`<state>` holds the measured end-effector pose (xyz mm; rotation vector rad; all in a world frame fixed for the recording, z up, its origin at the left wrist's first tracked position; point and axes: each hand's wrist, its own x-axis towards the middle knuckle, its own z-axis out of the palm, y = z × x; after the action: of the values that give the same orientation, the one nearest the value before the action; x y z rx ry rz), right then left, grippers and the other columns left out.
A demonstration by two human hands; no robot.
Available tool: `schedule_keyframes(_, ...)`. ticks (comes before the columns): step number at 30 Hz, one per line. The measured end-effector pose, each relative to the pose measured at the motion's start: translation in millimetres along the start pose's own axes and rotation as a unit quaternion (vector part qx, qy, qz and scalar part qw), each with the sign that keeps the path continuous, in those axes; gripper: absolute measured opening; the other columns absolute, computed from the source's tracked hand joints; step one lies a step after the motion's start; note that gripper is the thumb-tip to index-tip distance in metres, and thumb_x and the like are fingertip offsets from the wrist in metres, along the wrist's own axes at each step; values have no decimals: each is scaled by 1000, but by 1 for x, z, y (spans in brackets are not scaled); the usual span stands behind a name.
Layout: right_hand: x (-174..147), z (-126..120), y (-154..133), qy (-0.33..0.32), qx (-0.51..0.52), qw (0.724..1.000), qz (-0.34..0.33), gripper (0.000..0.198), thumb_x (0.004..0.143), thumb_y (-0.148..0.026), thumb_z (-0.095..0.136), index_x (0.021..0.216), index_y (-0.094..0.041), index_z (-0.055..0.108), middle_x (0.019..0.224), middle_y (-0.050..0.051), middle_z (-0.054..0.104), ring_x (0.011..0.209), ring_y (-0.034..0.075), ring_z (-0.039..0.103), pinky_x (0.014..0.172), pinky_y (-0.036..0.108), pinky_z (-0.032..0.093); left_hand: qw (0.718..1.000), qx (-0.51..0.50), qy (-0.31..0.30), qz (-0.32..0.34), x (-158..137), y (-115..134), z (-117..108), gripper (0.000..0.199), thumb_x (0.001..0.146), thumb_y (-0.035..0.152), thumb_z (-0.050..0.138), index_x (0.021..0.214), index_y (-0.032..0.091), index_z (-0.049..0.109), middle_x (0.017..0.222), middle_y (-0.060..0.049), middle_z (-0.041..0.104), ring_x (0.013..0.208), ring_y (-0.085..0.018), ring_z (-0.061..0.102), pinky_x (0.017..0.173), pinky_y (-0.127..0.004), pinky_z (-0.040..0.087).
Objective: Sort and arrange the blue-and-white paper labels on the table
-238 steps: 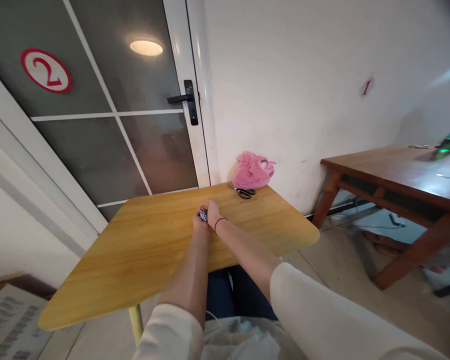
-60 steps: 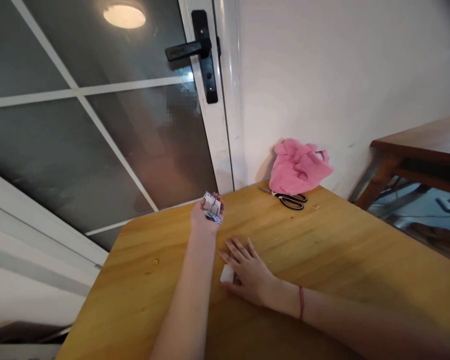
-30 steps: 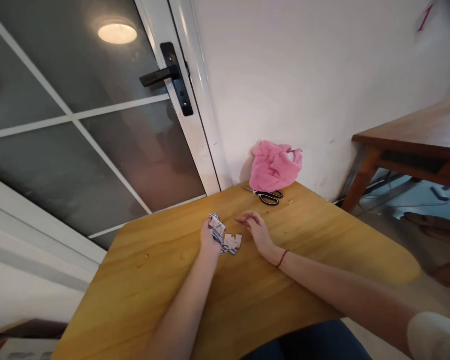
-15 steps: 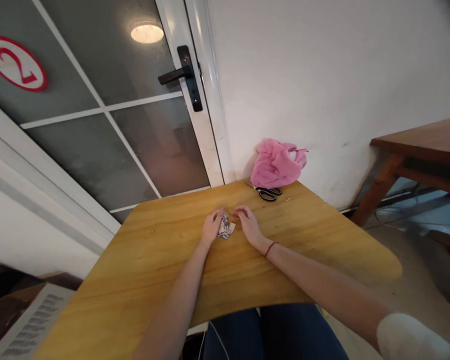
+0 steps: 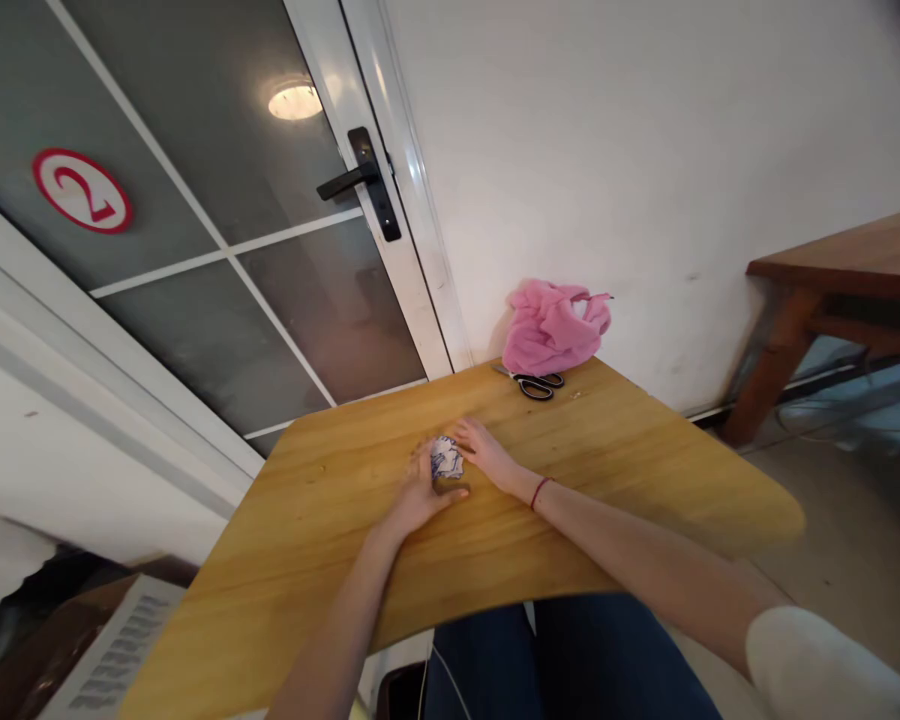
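A small pile of white paper pieces with dark blue marks (image 5: 447,458) lies on the wooden table between my hands. My left hand (image 5: 418,492) is at the pile's left side, its fingers along that edge and its thumb stretched out in front of it. From the right, my right hand (image 5: 486,452) reaches in with fingers extended, the tips at the pile's far right edge. Neither hand grips anything that I can see. Single pieces are too small to make out.
Black-handled scissors (image 5: 535,386) lie at the table's far edge, beside a bunched pink cloth (image 5: 556,328). Behind the yellow wooden table (image 5: 330,530) stand a glass-paned door (image 5: 300,300) and a white wall. Another brown table (image 5: 832,262) is at right.
My left hand has spread its fingers and thumb around the pile. My right hand has moved left to the pile, which looks more compact. The view has shifted slightly.
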<state>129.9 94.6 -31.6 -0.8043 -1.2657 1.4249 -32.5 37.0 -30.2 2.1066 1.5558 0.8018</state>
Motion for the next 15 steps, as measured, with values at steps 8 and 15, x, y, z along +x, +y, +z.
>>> schedule_keyframes(8, 4, -12, -12, 100, 104, 989, 31, 21, 89, -37, 36, 88, -20, 48, 88, 8, 65, 82, 14, 63, 79, 31, 51, 981, 187, 20, 54, 43, 13, 13, 59, 81, 53, 48, 126, 17, 39, 124, -13, 48, 119, -27, 42, 98, -41, 33)
schedule_keyframes(15, 13, -15, -9, 144, 121, 981, 36, 18, 85, -34, 39, 80, -20, 47, 70, 4, 65, 61, 13, 61, 58, 25, 51, 972, 221, 23, 75, 49, 19, 7, 33, 82, 49, 47, 88, 17, 53, 89, -8, 54, 90, -24, 50, 81, -37, 39)
